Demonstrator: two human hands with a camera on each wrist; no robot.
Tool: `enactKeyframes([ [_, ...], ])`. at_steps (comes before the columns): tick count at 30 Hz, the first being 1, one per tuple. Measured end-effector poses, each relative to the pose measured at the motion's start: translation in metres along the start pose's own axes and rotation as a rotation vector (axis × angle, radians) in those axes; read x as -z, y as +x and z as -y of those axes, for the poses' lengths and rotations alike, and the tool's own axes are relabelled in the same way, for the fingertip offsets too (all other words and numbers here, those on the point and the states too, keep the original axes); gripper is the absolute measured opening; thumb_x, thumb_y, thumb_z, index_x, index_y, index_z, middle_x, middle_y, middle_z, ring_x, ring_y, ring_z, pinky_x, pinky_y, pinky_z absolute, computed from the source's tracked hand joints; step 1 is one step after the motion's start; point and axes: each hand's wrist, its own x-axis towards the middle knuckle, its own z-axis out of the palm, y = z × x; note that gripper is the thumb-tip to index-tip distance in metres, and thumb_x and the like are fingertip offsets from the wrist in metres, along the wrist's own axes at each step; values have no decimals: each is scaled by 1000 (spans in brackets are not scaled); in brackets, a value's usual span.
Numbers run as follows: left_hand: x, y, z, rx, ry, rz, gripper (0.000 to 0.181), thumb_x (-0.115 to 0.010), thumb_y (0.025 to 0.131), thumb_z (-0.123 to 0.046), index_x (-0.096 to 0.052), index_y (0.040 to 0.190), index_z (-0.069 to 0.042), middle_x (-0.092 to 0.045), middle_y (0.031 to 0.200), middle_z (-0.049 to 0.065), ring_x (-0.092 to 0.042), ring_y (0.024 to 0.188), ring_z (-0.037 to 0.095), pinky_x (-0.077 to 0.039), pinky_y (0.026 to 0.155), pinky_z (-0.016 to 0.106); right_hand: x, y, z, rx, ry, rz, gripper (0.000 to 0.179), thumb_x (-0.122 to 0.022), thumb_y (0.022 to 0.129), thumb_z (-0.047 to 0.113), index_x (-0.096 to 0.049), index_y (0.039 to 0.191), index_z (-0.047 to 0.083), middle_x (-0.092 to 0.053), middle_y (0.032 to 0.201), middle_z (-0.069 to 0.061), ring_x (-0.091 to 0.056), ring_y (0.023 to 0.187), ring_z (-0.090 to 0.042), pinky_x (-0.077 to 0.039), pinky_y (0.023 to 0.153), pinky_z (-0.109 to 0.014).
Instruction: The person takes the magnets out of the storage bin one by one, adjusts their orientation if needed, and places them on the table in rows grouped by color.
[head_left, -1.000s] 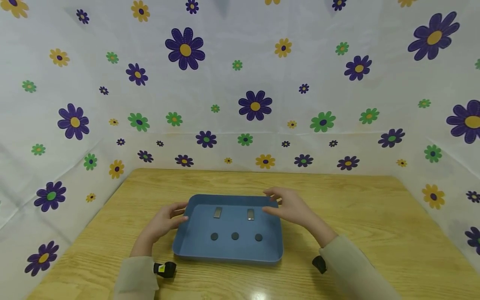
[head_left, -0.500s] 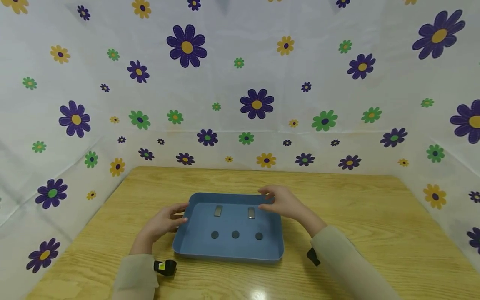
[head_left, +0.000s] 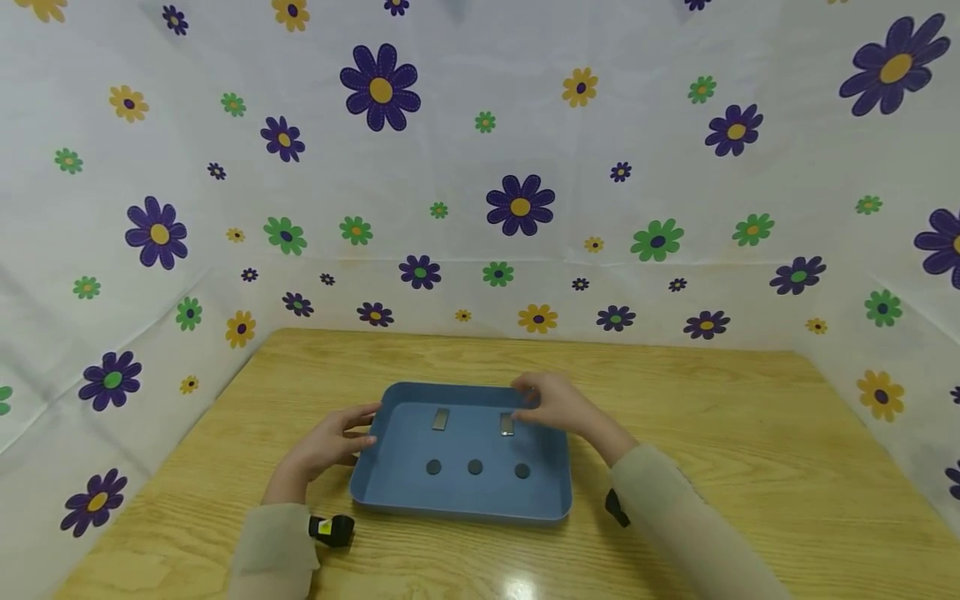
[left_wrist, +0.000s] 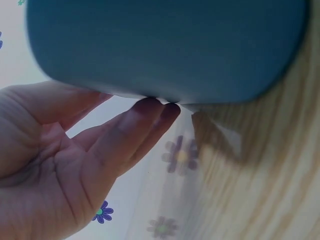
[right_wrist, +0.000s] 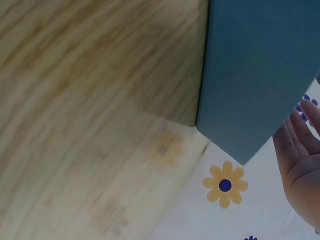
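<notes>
A shallow blue tray point(head_left: 457, 504) stands on the wooden table. Two small rectangular metal plates, the left plate point(head_left: 440, 419) and the right plate point(head_left: 507, 425), lie in its back half. Nearer me sit three dark round discs: left point(head_left: 433, 467), middle point(head_left: 475, 467) and right point(head_left: 522, 471). My left hand point(head_left: 324, 446) is at the tray's left side, with fingertips point(left_wrist: 150, 107) against its outer wall. Above the back right part of the tray is my right hand point(head_left: 558, 407), thumb and fingers apart. Its thumb overlaps the right plate in the head view; contact cannot be told.
Behind the table point(head_left: 712, 433) hangs a white flowered cloth point(head_left: 450, 167), which also runs along both sides. Each wrist carries a small black camera, the left camera point(head_left: 333, 531) and the right camera point(head_left: 617, 507).
My right hand has moved left, bringing its thumb over the right plate. My left hand stays beside the tray. The head view has shifted slightly.
</notes>
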Motion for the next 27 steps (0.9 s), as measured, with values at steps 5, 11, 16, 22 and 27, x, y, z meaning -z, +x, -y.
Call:
enactKeyframes([
  [5, 0, 1, 1, 23, -11, -11, 55, -54, 88, -8, -31, 137, -2, -30, 135, 27, -43, 112, 40, -48, 76, 43, -6, 3, 1, 20, 1, 36, 41, -71, 74, 16, -59, 109, -2, -60, 105, -13, -58, 89, -23, -49, 73, -32],
  [11, 1, 2, 2, 15, -9, 1, 56, -55, 88, -10, -30, 137, -1, -30, 135, 27, -44, 111, 39, -48, 76, 43, -12, 6, 1, -9, -9, 70, 41, -72, 73, 16, -60, 107, -1, -61, 104, -12, -58, 90, -23, -49, 73, -32],
  [16, 3, 2, 3, 10, -12, 7, 56, -54, 88, -8, -29, 137, 0, -27, 137, 26, -42, 113, 40, -48, 77, 43, -15, 8, 2, -31, -26, 88, 42, -73, 73, 15, -59, 109, -3, -61, 105, -12, -58, 91, -23, -48, 75, -33],
  [22, 2, 1, 3, 14, -22, 7, 57, -55, 88, -10, -28, 138, -1, -24, 138, 25, -38, 115, 42, -48, 78, 42, -19, 8, 2, -37, -60, 109, 42, -73, 72, 14, -59, 109, -4, -61, 102, -12, -56, 84, -20, -47, 71, -32],
  [27, 1, 0, 4, 20, -31, 6, 58, -55, 88, -10, -28, 138, -2, -24, 137, 27, -38, 116, 42, -48, 78, 42, -21, 8, 2, -52, -74, 130, 43, -72, 73, 12, -58, 110, -5, -61, 99, -12, -54, 78, -18, -46, 66, -30],
])
